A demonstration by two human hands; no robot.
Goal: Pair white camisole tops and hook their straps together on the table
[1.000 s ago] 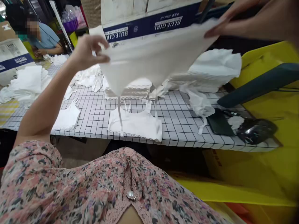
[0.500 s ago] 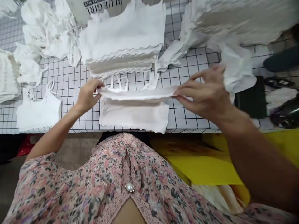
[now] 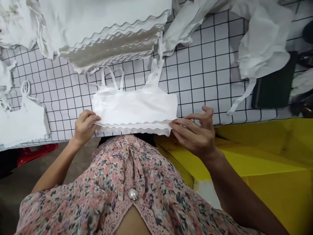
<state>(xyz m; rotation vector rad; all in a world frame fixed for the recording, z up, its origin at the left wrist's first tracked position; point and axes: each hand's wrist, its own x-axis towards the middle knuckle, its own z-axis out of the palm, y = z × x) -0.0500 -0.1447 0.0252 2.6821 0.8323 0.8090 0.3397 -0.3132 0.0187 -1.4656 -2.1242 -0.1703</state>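
On my feed, the left hand (image 3: 84, 127) curls over the folded scalloped hem of a white cropped camisole (image 3: 134, 109), pinching it, while the right hand (image 3: 194, 132) pinches the hem's other end, its upper fingers lifted and spread. The camisole lies flat at the edge of a white grid-lined table cover (image 3: 207, 65), straps pointing away, just beside a stack of matching tops (image 3: 107, 36).

White crop top (image 3: 134, 109): soft matt knit cloth, scalloped hem. Tabletop (image 3: 195, 75) cover smooth, faint sheen, grid-printed. Yellow sheet (image 3: 276, 147) looks like smooth plastic. Blouse button (image 3: 133, 194) glossy, pearl-like.
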